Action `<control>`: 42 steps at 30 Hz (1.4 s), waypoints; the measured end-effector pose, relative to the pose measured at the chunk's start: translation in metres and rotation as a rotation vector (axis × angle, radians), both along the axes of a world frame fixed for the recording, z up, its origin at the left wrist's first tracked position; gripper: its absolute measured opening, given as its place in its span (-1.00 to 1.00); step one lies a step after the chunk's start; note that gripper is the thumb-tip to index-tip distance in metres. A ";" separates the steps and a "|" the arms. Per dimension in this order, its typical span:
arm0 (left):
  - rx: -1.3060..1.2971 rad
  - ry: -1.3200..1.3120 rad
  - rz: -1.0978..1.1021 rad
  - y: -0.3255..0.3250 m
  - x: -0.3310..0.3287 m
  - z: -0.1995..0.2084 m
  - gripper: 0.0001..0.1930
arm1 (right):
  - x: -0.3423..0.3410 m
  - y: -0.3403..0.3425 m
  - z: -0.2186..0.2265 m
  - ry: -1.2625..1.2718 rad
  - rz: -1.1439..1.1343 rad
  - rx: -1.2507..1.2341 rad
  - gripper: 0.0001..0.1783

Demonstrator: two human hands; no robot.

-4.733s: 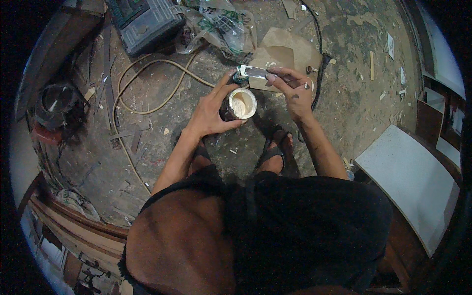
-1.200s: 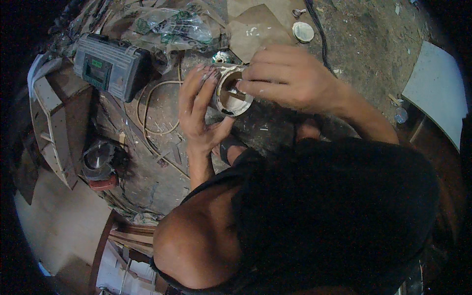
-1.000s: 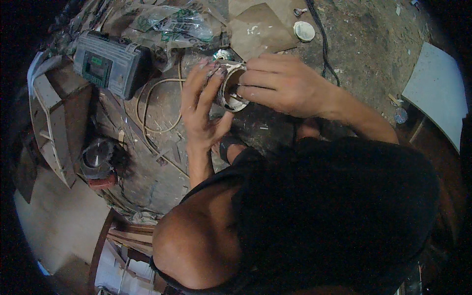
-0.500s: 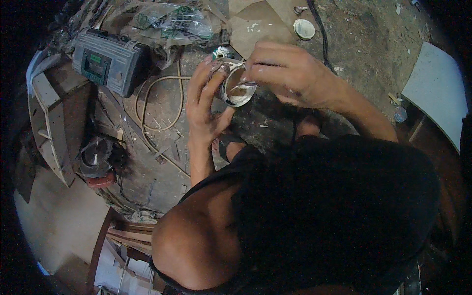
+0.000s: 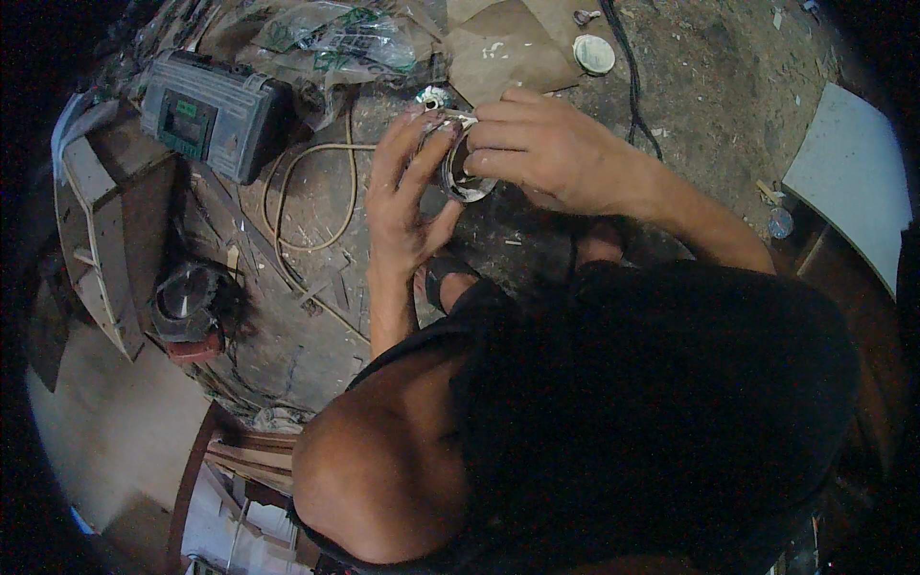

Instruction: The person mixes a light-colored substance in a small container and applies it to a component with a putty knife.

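My left hand is wrapped round the side of a small round tin, its thumb below and its fingers over the top. The tin is tilted with its open mouth toward me and to the right. White paste smears its rim and my left fingertips. At the tin's mouth is my right hand, with its fingers bent and the tips inside the rim. Whatever those fingertips pinch is hidden by the hand and the tin. A crumpled silver-and-green piece lies on the floor just beyond the tin.
A grey toolbox stands at the left beside a looped tan hose. Beyond my hands lie brown paper, a round white lid, a black cable and clear plastic sheeting. A white board is at the right.
My right fingers have moved slightly left and down, deeper into the tin's mouth. The tin has turned a little, and my left hand keeps its hold.
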State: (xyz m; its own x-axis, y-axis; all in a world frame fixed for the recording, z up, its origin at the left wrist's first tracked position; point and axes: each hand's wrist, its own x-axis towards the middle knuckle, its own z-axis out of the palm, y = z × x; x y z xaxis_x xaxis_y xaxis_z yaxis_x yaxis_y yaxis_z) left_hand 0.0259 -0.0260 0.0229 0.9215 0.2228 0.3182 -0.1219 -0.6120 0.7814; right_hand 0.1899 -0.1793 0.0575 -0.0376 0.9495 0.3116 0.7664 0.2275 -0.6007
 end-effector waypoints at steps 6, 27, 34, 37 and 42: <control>0.011 0.051 -0.027 0.000 0.000 0.000 -0.32 | 0.005 -0.002 -0.001 0.058 0.034 -0.011 -0.65; -0.090 0.140 0.226 -0.007 -0.018 -0.027 -0.14 | 0.039 -0.022 -0.026 0.835 -0.609 -0.344 -0.84; -0.171 0.151 0.165 -0.007 -0.026 -0.048 -0.14 | 0.030 -0.012 -0.040 0.954 -0.766 -0.298 -0.81; -0.187 0.271 0.201 -0.009 -0.027 -0.046 -0.16 | 0.025 -0.006 -0.048 0.856 -0.722 -0.226 -0.84; -0.152 0.286 0.190 -0.008 -0.031 -0.065 -0.16 | 0.019 -0.007 -0.071 0.764 -0.637 -0.104 -0.83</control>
State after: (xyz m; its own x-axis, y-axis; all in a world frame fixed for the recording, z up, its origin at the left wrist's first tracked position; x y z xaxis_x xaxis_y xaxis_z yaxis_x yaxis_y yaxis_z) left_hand -0.0049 -0.0343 -0.0425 0.9059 0.4236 0.0040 0.2194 -0.4774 0.8508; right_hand 0.2087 -0.1859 -0.0138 0.6632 0.7471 -0.0459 0.1273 -0.1731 -0.9766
